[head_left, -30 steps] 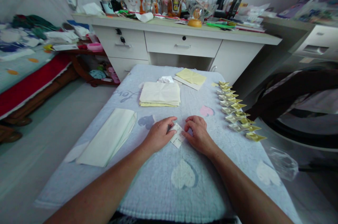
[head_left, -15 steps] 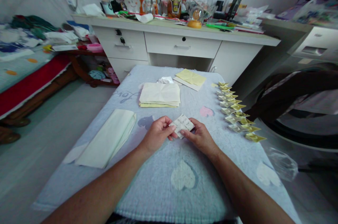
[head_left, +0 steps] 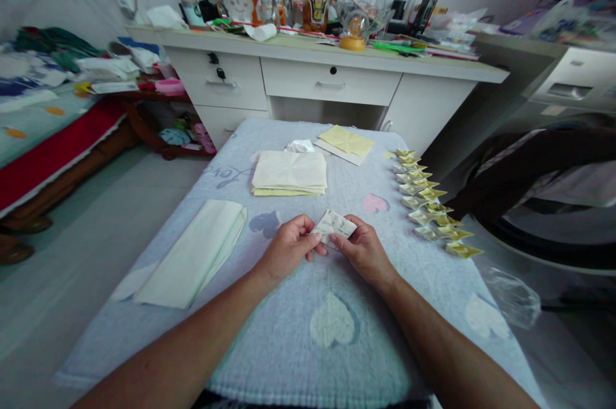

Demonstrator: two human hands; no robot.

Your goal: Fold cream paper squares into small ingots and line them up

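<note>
Between both hands is a small folded piece of paper, white with grey markings, held above the cloth. My left hand pinches its left corner between thumb and fingers. On the right side my right hand grips it, thumb on top and fingers behind. Beyond the hands lies a stack of paper sheets, cream on top with yellow below. Folded paper boats, yellow and white, stand in a row along the right side. A long folded pale sheet bundle rests to the left.
A blue cloth with heart patterns covers the table. Yellow and white sheets and a crumpled white piece lie at the far side. A cluttered desk stands behind, a washing machine at right. A clear plastic bag hangs by the right edge.
The folded paper is tilted a little differently between my fingers, its top corner shifted slightly. Both hands keep hold of it. The whole view has moved slightly.
</note>
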